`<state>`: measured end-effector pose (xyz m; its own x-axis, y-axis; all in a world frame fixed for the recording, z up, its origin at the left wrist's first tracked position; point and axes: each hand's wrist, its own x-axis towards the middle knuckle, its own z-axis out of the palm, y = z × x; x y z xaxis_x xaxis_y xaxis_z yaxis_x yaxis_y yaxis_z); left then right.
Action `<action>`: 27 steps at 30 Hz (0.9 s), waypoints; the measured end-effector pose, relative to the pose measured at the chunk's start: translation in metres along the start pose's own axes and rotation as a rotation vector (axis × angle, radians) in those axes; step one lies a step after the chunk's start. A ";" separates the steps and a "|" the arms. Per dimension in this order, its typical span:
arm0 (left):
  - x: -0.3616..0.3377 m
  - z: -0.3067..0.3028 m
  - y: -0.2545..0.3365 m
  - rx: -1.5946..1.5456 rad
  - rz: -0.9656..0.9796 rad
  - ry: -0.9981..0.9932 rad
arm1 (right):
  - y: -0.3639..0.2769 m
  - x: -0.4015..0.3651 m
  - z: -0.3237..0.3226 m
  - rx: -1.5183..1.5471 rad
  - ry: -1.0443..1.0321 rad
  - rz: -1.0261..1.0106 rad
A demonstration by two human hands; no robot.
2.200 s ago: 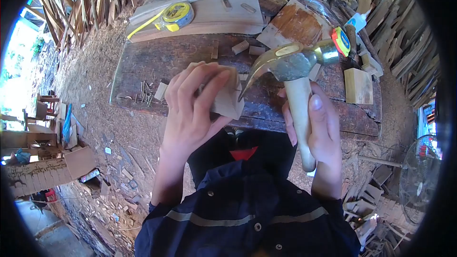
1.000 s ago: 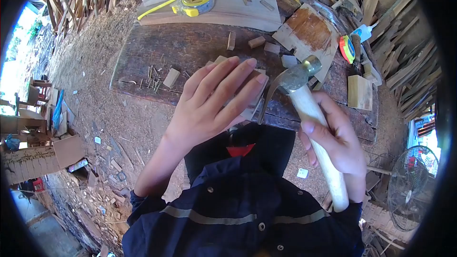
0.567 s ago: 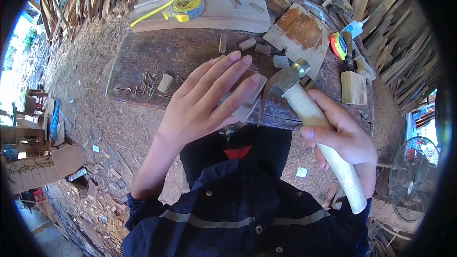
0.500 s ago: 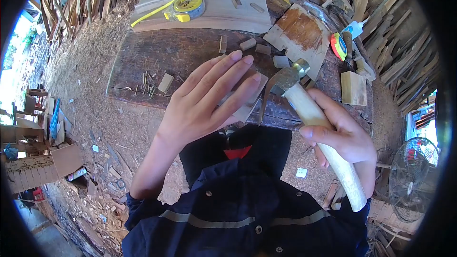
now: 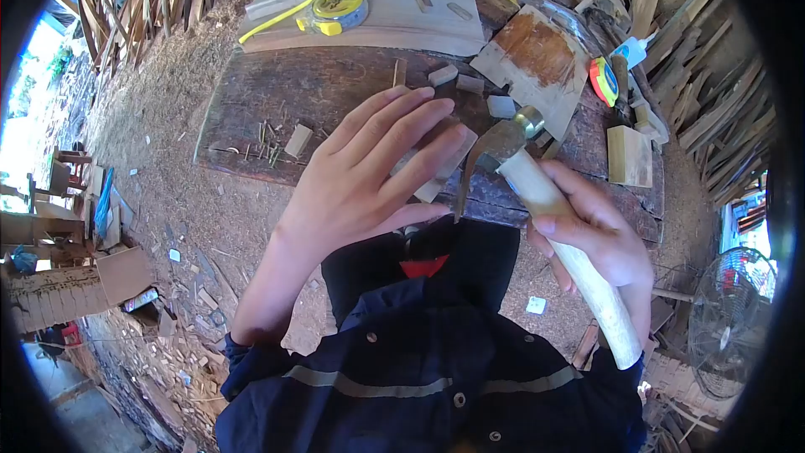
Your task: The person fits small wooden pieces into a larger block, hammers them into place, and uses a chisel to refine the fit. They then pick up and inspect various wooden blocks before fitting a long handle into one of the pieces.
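Observation:
My right hand (image 5: pixel 605 231) is wrapped round the pale wooden handle of a claw hammer (image 5: pixel 530 180), its metal head raised near the bench's front edge with the claw curving down. My left hand (image 5: pixel 356 164) lies palm down with fingers stretched and slightly apart, over a pale wood piece (image 5: pixel 459 149) at the bench edge. Most of that piece is hidden beneath the fingers. Several small wood blocks (image 5: pixel 443 75) sit beyond the fingertips. A cluster of nails (image 5: pixel 270 144) and another small block (image 5: pixel 298 140) lie left of my left hand.
On the dark wooden bench (image 5: pixel 251 92), a yellow tape measure (image 5: pixel 340 5) rests on a slotted board (image 5: pixel 402 21). To the right are a stained board (image 5: pixel 537 54), a second tape measure (image 5: pixel 602 81), a glue bottle (image 5: pixel 631 52) and a wood block (image 5: pixel 629 156). A fan (image 5: pixel 728 323) stands at right.
My left thumb now shows stretched out toward the hammer claw, and the wood piece under the hand appears shifted. The hammer stays almost in place; the view has moved slightly.

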<state>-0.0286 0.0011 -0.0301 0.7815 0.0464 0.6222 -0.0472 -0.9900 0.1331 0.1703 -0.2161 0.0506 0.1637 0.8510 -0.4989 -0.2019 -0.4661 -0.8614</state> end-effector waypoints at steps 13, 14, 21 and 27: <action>0.001 0.014 0.002 -0.040 -0.237 0.139 | 0.032 0.005 -0.015 0.266 -0.055 -0.043; -0.002 0.018 0.001 -0.077 -0.270 0.197 | 0.037 0.007 -0.015 0.309 -0.070 -0.052; -0.013 0.021 0.002 -0.195 -0.523 0.224 | 0.056 0.023 0.001 0.467 -0.143 -0.146; -0.014 0.029 0.003 -0.228 -0.495 0.276 | 0.066 0.026 0.008 0.595 -0.218 -0.170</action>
<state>-0.0214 -0.0063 -0.0610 0.5556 0.5572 0.6171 0.1246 -0.7897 0.6007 0.1531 -0.2232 -0.0187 0.0535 0.9597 -0.2760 -0.7007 -0.1609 -0.6951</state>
